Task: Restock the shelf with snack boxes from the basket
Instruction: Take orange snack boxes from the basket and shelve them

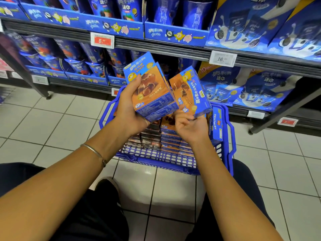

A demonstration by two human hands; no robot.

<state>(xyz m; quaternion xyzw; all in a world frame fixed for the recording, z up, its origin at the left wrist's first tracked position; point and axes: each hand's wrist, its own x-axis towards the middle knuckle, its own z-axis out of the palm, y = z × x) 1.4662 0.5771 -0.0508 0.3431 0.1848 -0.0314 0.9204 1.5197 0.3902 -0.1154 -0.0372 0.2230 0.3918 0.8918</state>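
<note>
left hand [128, 108] fingers wrapped round two snack boxes [152, 91] mid-frame; right hand [191, 126] fingers curled on the bottom edge of one more box [189, 91]; blue basket [229, 136] below holds stacked boxes, too many to count; shelf [156, 47] behind

A supermarket snack aisle.
Dark metal shelving [156, 47] holds rows of blue biscuit packs [243, 26]; a red price tag [102, 40] and a white price tag [222, 58] are clipped to its front edges; a blue shopping basket [231, 136] sits on the white tiled floor [43, 119].
</note>
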